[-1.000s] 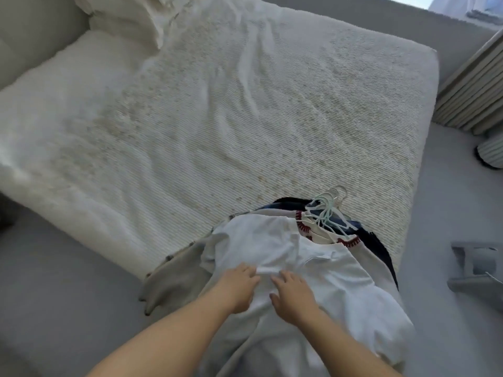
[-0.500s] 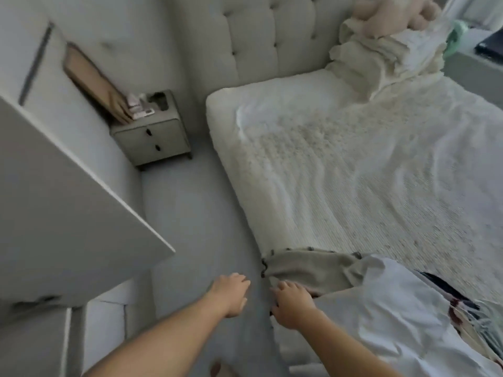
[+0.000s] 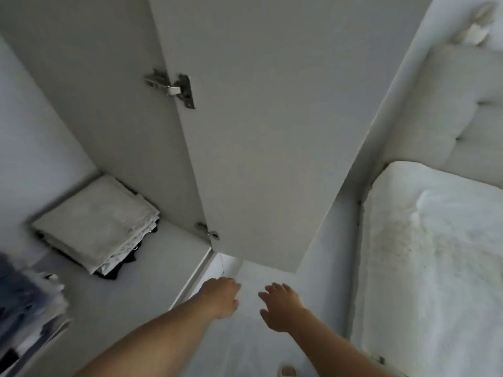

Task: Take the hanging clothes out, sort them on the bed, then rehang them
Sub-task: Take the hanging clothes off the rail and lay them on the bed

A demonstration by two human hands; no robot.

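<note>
I face the open white wardrobe. Its door [image 3: 261, 131] swings out in front of me. Dark blue and white hanging clothes [image 3: 24, 300] show at the far left edge, blurred. My left hand [image 3: 221, 296] reaches forward with loosely curled fingers and holds nothing. My right hand [image 3: 280, 306] is beside it with spread fingers, also empty. Both hover over the floor by the wardrobe's lower corner. The bed [image 3: 435, 254] with its white cover lies to the right. The pile of clothes on the bed is out of view.
A folded stack of pale and dark linens [image 3: 95, 227] lies on the wardrobe floor. A padded headboard [image 3: 462, 118] rises at the upper right. A narrow strip of pale floor [image 3: 326, 281] runs between wardrobe door and bed. My foot [image 3: 287, 371] shows at the bottom.
I have turned left from the bed to the wardrobe. Both hands left the pile of clothes on the bed and now hang empty in front of the wardrobe.
</note>
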